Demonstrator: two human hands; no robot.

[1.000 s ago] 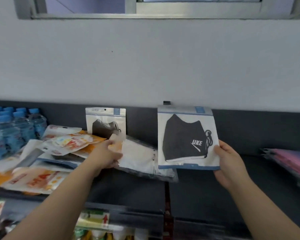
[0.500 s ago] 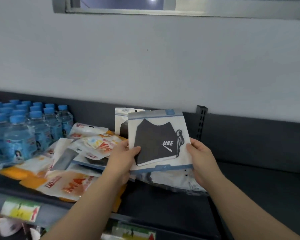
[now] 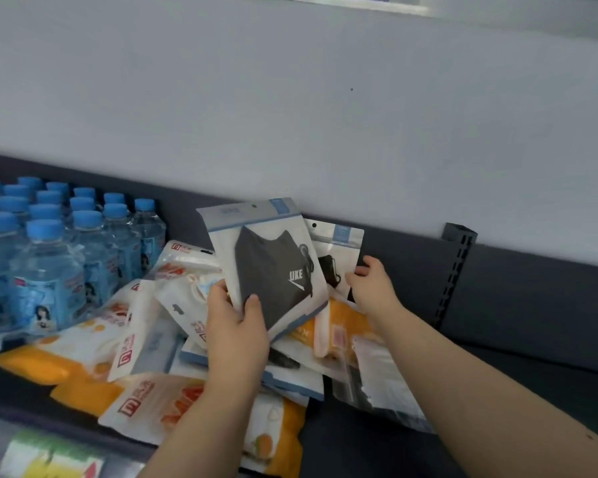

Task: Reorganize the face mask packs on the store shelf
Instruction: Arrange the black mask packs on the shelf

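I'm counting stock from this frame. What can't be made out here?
Head view:
The rear mask pack: left part hidden behind the front mask pack that the left hand grips.
The right hand: whether it grips or only touches the rear mask pack is unclear.
The orange packs: print blurred, some covered by the left forearm.
The water bottles: row cut off by the left edge.
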